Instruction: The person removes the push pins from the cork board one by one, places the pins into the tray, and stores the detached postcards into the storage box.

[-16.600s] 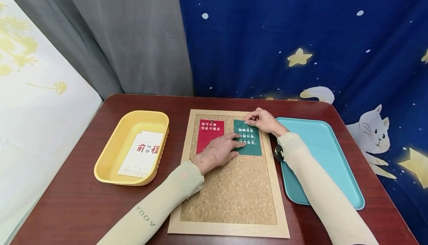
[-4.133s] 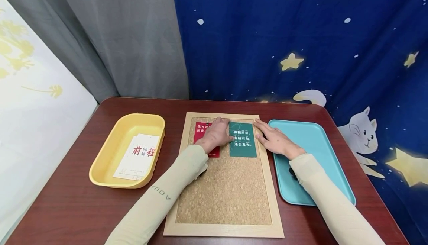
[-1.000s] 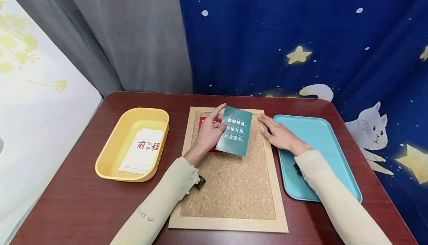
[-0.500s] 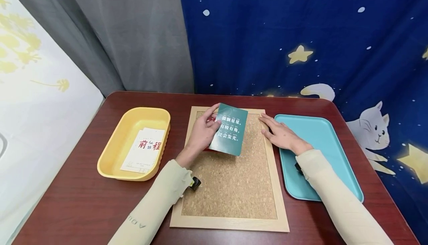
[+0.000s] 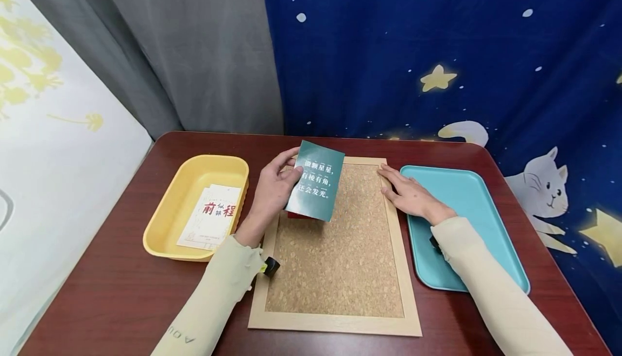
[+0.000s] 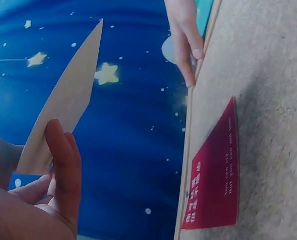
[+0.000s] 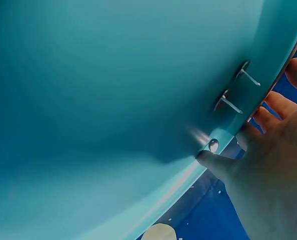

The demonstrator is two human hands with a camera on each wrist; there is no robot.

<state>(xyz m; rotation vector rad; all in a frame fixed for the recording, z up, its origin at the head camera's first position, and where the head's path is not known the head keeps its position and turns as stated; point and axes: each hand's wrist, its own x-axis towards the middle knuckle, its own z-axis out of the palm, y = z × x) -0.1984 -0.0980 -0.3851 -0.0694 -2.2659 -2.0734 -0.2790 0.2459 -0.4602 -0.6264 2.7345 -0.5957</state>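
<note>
Corkboard (image 5: 340, 269): wood-framed, flat on the dark-red table (image 5: 107, 291).
Yellow basin (image 5: 170, 215): left of the corkboard, holding overlapping white cards (image 5: 204, 232) printed with red and dark characters.
Turquoise tray (image 5: 466, 199): right of the corkboard; metal thumbtacks (image 7: 213, 145) lie in it, two with pins showing.
Right hand (image 5: 413, 196): fingers extended, resting on the corkboard's right frame.
Left hand (image 5: 272, 186): at the corkboard's upper left, thumb and fingers pinching the green card (image 5: 316, 180).
Green card: tilted, raised above the corkboard's upper left.
Red card (image 6: 216, 175): on the corkboard, beneath the green one.
Star-print curtain (image 5: 364, 48): beyond the corkboard.

“发光” (in white) on green card (image 5: 316, 181)
</note>
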